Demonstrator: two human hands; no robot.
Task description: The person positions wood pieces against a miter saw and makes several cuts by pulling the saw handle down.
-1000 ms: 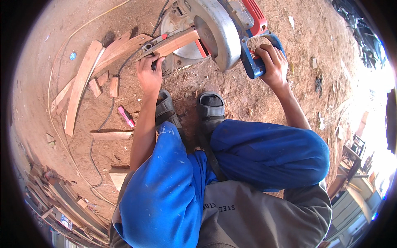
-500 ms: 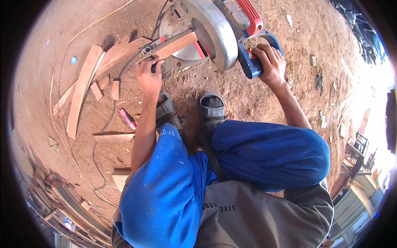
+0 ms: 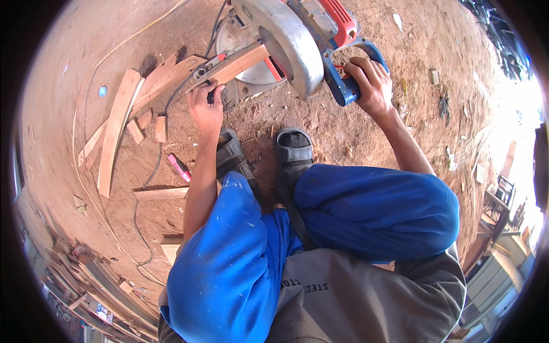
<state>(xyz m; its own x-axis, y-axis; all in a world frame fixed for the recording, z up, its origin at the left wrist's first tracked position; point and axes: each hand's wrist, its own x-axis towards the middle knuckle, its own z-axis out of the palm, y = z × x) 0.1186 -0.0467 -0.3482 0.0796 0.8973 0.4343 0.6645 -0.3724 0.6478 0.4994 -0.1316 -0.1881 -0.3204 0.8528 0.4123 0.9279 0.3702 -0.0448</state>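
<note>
A miter-type saw with a silver blade guard [image 3: 303, 57], red top housing [image 3: 343, 26] and blue loop handle [image 3: 343, 88] stands on the dirt ahead of me. A short reddish wooden board [image 3: 240, 60] lies along its metal fence, one end at the guard. My left hand [image 3: 206, 114] is closed on the board's near-left end, thumb by a dark part partly hidden under it. My right hand [image 3: 374, 94] is wrapped round the blue handle, near an orange trigger. The blade itself is mostly hidden by the guard.
Loose boards [image 3: 117, 131] and offcuts [image 3: 160, 128] lie left, with cables [image 3: 150, 248] and a pink-black object [image 3: 178, 167]. A wood pile [image 3: 94, 291] is at lower left. My sandals [image 3: 293, 150] are below the saw. Furniture and sheets [image 3: 500, 257] stand far right.
The view has shifted slightly, so the ground items at left sit a little lower and further right. Both hands keep their grips on board and handle.
</note>
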